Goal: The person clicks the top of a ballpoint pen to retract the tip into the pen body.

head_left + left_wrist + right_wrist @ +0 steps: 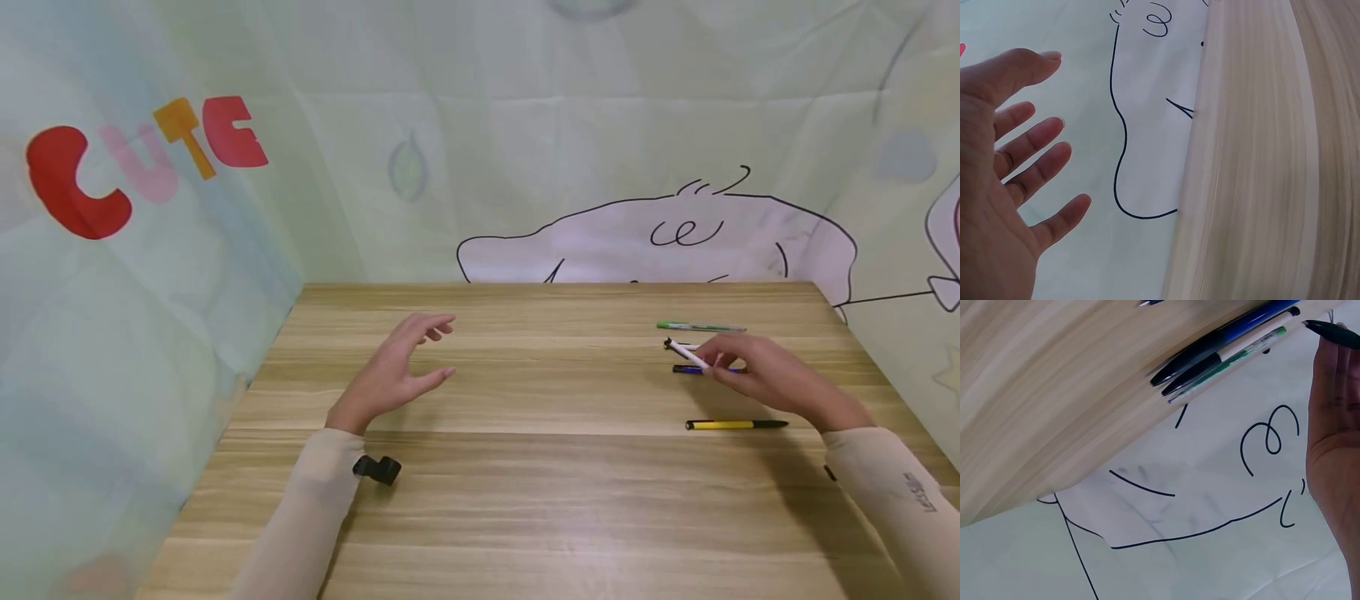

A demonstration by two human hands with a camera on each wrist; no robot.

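Observation:
My right hand (768,375) pinches a white pen (688,354) with a black end, held tilted above the other pens. In the right wrist view the held pen's black end (1335,334) shows beside the fingers. Beneath it lie a blue pen (1266,315) with a black grip, a white pen (1249,337) and a clear green pen (1238,357), side by side. Closer to me is a yellow pen (731,425) with black ends. Over the left half of the table, my left hand (390,371) holds nothing, its thumb apart from the relaxed fingers.
The wood-grain table (487,500) reaches back to a patterned cloth backdrop (480,150). Another cloth wall with coloured letters (78,183) rises along the left edge. A black wrist device (378,469) sits at my left cuff.

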